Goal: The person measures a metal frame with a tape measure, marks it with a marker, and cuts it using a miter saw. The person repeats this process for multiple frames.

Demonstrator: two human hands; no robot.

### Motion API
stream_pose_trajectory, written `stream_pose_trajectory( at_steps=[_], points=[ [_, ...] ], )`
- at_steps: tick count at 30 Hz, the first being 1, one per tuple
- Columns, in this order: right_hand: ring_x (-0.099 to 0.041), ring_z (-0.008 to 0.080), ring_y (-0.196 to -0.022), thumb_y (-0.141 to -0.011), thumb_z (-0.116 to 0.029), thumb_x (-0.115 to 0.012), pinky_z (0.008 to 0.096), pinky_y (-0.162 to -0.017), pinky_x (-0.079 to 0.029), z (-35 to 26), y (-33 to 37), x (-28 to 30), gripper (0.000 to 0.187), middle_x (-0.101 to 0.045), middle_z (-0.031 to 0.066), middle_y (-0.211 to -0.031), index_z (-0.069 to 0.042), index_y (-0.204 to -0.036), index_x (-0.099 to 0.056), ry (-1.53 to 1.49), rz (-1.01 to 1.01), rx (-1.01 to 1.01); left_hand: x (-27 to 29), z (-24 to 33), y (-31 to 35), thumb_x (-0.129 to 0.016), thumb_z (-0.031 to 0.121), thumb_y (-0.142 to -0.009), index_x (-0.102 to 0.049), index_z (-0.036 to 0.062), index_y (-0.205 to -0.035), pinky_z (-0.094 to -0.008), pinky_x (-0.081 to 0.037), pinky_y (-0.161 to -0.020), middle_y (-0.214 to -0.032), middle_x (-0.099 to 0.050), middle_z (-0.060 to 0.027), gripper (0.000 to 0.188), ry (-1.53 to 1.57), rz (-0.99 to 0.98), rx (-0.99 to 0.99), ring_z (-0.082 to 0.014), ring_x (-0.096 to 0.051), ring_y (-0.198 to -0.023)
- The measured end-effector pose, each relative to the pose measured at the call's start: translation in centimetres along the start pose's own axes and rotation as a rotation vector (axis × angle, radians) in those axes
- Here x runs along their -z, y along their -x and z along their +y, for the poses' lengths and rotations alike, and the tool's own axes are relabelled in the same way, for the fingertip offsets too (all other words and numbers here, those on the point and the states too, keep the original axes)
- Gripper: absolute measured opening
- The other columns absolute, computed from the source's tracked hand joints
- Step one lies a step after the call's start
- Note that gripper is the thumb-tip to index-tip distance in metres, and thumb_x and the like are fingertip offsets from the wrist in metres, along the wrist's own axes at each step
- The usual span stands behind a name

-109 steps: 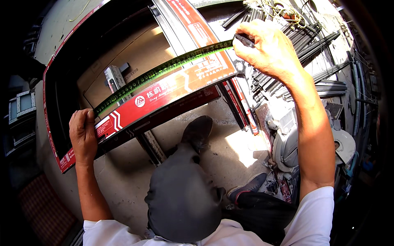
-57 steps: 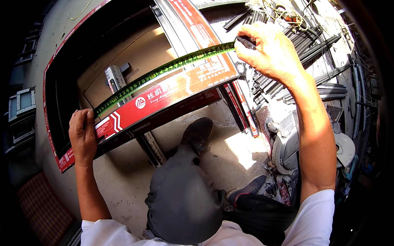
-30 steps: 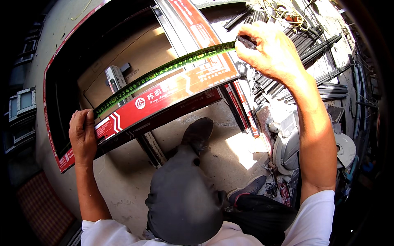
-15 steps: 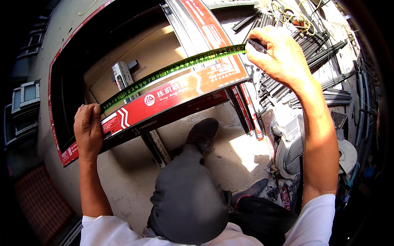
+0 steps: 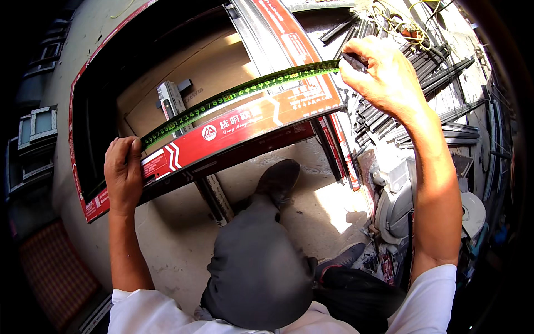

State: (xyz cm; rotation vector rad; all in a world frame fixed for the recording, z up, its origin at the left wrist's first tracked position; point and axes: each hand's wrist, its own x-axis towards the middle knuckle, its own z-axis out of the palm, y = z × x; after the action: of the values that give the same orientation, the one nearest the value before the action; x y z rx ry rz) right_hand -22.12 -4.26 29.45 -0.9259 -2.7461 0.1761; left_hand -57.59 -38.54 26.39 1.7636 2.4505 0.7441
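A green tape measure (image 5: 245, 89) is stretched above a red-wrapped metal frame (image 5: 233, 126), slanting up from left to right. My left hand (image 5: 123, 170) pinches the left end of its blade at the frame's near-left side. In my right hand (image 5: 384, 75) is a dark piece at the blade's right end, past the frame's right corner; my fingers cover most of it. The frame's near bar carries a white printed logo and lettering. Inside its opening, a short profile piece (image 5: 169, 103) stands against brown cardboard (image 5: 192, 64).
Many dark metal strips (image 5: 445, 72) lie in a heap at the right, with a yellow cable (image 5: 397, 25) over them. A grey power saw (image 5: 397, 195) sits on the floor by my feet. Window frames (image 5: 36, 131) and a checkered mat (image 5: 58, 273) are at the left.
The whole scene has shifted slightly to the right in the picture. Both hands keep hold of the stretched tape in much the same place against the frame.
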Motion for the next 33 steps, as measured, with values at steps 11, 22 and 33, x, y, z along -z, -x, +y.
stream_pose_trajectory(
  at_steps=[11,22,33],
  points=[
    [-0.069,0.0371,-0.095,-0.089,-0.041,-0.071,0.0483,-0.086,-0.056,0.05,-0.05,0.03,0.042,-0.070,0.0165,-0.094,-0.006,-0.113,-0.077,0.003,-0.002,0.015,-0.13,0.25,0.01,-0.062,0.010,-0.108,-0.064,-0.0024,-0.103,-0.0327,-0.045,-0.075,-0.089,-0.057,-0.0089,0.014,-0.003,0.001,0.016,-0.0215,-0.055,-0.082],
    [-0.066,0.0336,-0.091,-0.089,-0.033,-0.073,0.0440,-0.082,-0.052,0.31,0.35,-0.52,0.035,-0.068,0.0138,-0.092,-0.004,-0.109,-0.074,0.000,0.085,0.073,-0.16,0.22,0.06,-0.060,0.011,-0.110,-0.064,-0.0026,-0.102,-0.0309,-0.045,-0.074,-0.089,-0.057,-0.0075,0.016,-0.004,-0.002,0.018,-0.0184,-0.054,-0.081],
    [-0.068,0.0362,-0.097,-0.090,-0.039,-0.069,0.0479,-0.088,-0.055,0.09,0.19,-0.20,0.039,-0.071,0.0155,-0.098,-0.008,-0.112,-0.077,0.021,0.034,0.026,-0.21,0.72,0.05,-0.064,0.009,-0.106,-0.064,-0.0013,-0.098,-0.0365,-0.047,-0.078,-0.087,-0.062,-0.0103,0.013,0.019,0.008,0.079,-0.0252,-0.056,-0.082]
  ],
)
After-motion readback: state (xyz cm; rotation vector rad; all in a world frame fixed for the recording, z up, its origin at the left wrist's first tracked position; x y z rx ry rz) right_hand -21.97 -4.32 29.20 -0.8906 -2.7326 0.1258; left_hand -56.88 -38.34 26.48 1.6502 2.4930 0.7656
